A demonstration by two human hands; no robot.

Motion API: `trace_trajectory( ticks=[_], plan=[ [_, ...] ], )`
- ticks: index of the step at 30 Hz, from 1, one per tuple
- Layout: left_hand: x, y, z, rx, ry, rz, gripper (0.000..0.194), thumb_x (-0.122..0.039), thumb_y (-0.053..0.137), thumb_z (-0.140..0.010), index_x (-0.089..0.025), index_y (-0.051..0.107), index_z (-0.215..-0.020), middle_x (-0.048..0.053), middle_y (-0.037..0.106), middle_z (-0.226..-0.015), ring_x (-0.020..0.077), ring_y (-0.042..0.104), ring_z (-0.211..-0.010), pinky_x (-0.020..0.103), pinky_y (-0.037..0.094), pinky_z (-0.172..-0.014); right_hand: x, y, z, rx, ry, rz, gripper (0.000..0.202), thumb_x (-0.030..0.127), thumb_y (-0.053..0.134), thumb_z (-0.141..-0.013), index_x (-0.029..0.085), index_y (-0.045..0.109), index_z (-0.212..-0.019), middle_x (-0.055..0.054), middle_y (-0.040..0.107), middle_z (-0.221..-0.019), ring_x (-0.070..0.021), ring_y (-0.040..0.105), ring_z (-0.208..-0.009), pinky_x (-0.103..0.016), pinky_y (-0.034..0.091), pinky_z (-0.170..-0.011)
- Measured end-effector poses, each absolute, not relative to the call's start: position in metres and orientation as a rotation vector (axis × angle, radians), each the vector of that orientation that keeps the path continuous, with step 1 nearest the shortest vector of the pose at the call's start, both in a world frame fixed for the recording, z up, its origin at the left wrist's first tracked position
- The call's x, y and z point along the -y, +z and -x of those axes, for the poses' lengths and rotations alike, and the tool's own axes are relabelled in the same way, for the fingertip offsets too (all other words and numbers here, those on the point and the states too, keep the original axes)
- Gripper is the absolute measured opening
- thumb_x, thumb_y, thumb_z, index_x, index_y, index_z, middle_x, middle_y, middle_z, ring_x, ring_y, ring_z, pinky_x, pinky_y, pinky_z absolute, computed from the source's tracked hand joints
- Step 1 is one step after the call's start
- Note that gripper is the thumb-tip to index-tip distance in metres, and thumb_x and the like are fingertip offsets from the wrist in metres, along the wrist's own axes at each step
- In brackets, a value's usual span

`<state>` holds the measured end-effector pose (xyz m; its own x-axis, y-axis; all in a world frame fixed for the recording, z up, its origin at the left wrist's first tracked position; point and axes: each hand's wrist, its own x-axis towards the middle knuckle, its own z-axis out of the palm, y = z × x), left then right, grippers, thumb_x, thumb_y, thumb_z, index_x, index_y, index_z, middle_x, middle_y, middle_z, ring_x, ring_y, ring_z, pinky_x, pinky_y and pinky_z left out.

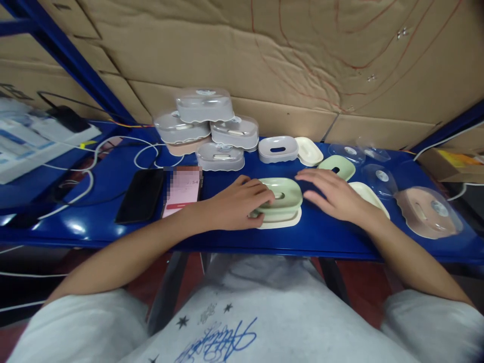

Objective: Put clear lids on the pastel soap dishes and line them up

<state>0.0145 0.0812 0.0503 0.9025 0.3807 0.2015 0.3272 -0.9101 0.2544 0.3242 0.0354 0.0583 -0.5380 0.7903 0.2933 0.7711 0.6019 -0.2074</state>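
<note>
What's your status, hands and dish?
Left hand on green dish, left end. Right hand open alongside. Cream plate beneath dish. Nearby: second green dish beyond right hand.

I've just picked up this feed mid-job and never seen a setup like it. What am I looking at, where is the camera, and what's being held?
There is no machine here: you see a person's two bare hands, in one picture from a camera worn on the head, looking forward and down.

The left hand has its fingers and thumb at the left end of a green dish, with a cream piece showing beneath. The right hand is open beside it and appears to hold nothing.

On the blue tabletop are also a stack of lidded boxes, a phone with a lit screen, a second green dish, loose clear lids and a pinkish lidded box.
</note>
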Motion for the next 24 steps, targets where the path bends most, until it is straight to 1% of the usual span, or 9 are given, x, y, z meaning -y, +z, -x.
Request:
trace_trajectory(
  ticks=[2,4,6,10,15,18,21,23,24],
  plan=[
    [-0.077,0.048,-0.016,-0.485,0.301,-2.948,0.029,-0.035,0.071,-0.093,-0.021,0.060,-0.116,0.009,0.071,-0.123,0.0291,0.063,-0.118,0.044,0.040,-0.104,-0.031,0.053,-0.318,2.624,0.138,1.088,0.068,0.060,0.059,-0.104,0.024,0.048,-0.160,-0.015,0.052,-0.164,-0.0340,0.052,-0.149,-0.054,0.046,-0.120],
    [-0.075,0.045,-0.018,-0.466,0.262,-3.022,0.042,-0.046,0.076,-0.092,-0.021,0.061,-0.122,0.011,0.071,-0.126,0.0311,0.062,-0.120,0.044,0.041,-0.101,-0.029,0.045,-0.313,2.719,0.174,0.984,0.081,0.062,0.067,-0.098,0.023,0.043,-0.165,-0.017,0.047,-0.167,-0.0357,0.048,-0.152,-0.056,0.046,-0.121],
    [-0.077,0.042,-0.019,-0.463,0.244,-3.095,0.041,-0.045,0.074,-0.095,-0.021,0.061,-0.125,0.011,0.071,-0.126,0.0312,0.062,-0.120,0.044,0.042,-0.100,-0.031,0.036,-0.309,2.752,0.170,0.918,0.072,0.056,0.067,-0.101,0.024,0.047,-0.163,-0.017,0.053,-0.163,-0.0339,0.051,-0.151,-0.056,0.047,-0.121],
    [-0.086,0.037,-0.020,-0.496,0.245,-3.169,0.026,-0.036,0.064,-0.103,-0.019,0.063,-0.123,0.012,0.070,-0.126,0.0290,0.063,-0.117,0.042,0.044,-0.099,-0.038,0.024,-0.308,2.730,0.089,0.878,0.049,0.039,0.059,-0.108,0.024,0.057,-0.155,-0.014,0.061,-0.155,-0.0291,0.056,-0.147,-0.056,0.044,-0.125],
    [-0.095,0.034,-0.018,-0.523,0.269,-3.136,0.024,-0.032,0.066,-0.101,-0.020,0.064,-0.121,0.011,0.068,-0.126,0.0287,0.063,-0.118,0.041,0.046,-0.099,-0.039,0.021,-0.301,2.724,0.094,0.922,0.049,0.031,0.054,-0.109,0.029,0.054,-0.158,-0.011,0.059,-0.158,-0.0286,0.054,-0.150,-0.059,0.041,-0.126],
    [-0.096,0.035,-0.015,-0.502,0.263,-3.117,0.022,-0.032,0.067,-0.101,-0.021,0.065,-0.119,0.011,0.067,-0.126,0.0280,0.062,-0.117,0.039,0.047,-0.096,-0.043,0.037,-0.310,2.720,0.115,0.931,0.043,0.034,0.048,-0.111,0.030,0.060,-0.153,-0.008,0.062,-0.156,-0.0267,0.056,-0.148,-0.057,0.040,-0.126],
    [-0.096,0.036,-0.014,-0.494,0.245,-3.136,0.019,-0.033,0.066,-0.102,-0.021,0.065,-0.117,0.010,0.067,-0.126,0.0275,0.062,-0.116,0.039,0.048,-0.095,-0.054,0.066,-0.349,2.435,-0.051,1.320,0.045,0.041,0.036,-0.113,0.025,0.070,-0.139,-0.010,0.070,-0.145,-0.0267,0.062,-0.139,-0.048,0.045,-0.120],
    [-0.096,0.036,-0.014,-0.495,0.231,-3.150,0.019,-0.033,0.065,-0.103,-0.021,0.064,-0.118,0.010,0.066,-0.127,0.0272,0.062,-0.118,0.038,0.048,-0.096,-0.063,0.080,-0.389,2.071,-0.270,1.828,0.053,0.047,0.033,-0.112,0.018,0.071,-0.135,-0.019,0.071,-0.140,-0.0334,0.064,-0.134,-0.050,0.046,-0.115],
    [-0.096,0.036,-0.014,-0.494,0.232,-3.151,0.019,-0.033,0.065,-0.103,-0.021,0.064,-0.118,0.010,0.066,-0.127,0.0272,0.062,-0.119,0.038,0.047,-0.096,-0.068,0.084,-0.411,1.901,-0.332,2.118,0.057,0.051,0.034,-0.111,0.016,0.067,-0.141,-0.023,0.068,-0.143,-0.0385,0.062,-0.136,-0.055,0.046,-0.113]
  ],
)
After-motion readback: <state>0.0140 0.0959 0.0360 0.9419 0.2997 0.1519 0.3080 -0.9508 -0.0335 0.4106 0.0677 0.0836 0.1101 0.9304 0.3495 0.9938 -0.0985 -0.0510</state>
